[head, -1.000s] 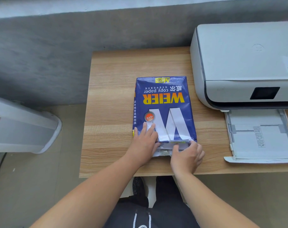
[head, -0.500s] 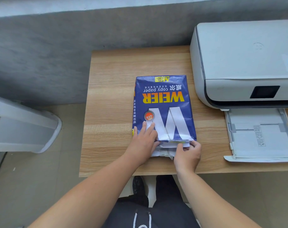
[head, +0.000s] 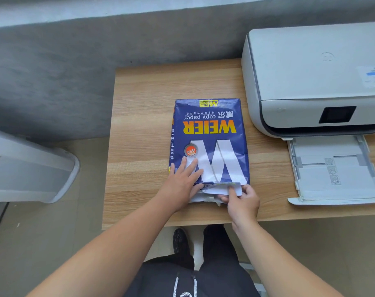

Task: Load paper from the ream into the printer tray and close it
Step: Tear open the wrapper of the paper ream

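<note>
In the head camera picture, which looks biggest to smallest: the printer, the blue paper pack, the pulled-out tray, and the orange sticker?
1. Printer, though cut off at the right edge.
2. Blue paper pack and pulled-out tray: too close to rank.
3. Orange sticker.

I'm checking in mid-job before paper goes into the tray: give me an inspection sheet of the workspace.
Surface: light wood-grain table, bare apart from the job's things.
Job's things: blue WEIER copy-paper ream lying flat, near end torn open, white sheets showing; white-grey printer at right; its pale grey paper tray pulled out, no stack seen inside.
Clutter: nothing seen.
Grippers: left hand flat on the ream's near corner; right hand pinching the sheets at the open end.
Cables: nothing seen.
Surroundings: grey concrete wall; white-grey unit on the floor at left.
</note>
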The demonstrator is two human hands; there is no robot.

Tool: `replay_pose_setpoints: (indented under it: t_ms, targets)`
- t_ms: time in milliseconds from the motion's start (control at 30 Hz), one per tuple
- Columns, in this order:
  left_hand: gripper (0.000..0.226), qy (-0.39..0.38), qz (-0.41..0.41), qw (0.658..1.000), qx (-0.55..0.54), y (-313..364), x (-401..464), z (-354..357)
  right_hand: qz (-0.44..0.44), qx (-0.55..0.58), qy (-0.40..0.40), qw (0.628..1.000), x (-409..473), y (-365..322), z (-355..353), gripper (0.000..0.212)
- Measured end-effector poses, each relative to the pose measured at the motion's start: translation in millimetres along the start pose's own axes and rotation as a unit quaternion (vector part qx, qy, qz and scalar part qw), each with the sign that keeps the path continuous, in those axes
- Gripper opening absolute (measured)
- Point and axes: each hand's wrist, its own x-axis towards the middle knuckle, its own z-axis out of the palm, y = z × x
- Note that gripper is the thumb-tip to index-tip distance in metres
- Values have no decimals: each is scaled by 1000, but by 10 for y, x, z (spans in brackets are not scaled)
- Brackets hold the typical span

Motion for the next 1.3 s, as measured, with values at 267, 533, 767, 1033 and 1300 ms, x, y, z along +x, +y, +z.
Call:
replay_pose_setpoints:
  t_ms: [267,533,767,1033,1300]
  targets:
    - [57,-3,-24,999,31,-1,-17,16,0,-21,-13,1000,-23,93,-73,15]
    - [56,-30,-7,997,66,29,-47,40,-9,-28,-48,998,-206,234,-310,11]
    - [73,-14,-29,998,51,29,-76,131,5,-80,-77,994,-46,209,-344,14]
    - [73,36,-66,992,101,-76,141,61,-112,-170,-87,975,475,-394,-16,11]
    - [64,-22,-70,997,36,-176,420,-99,-130,-165,-141,968,645,-462,-12,21]
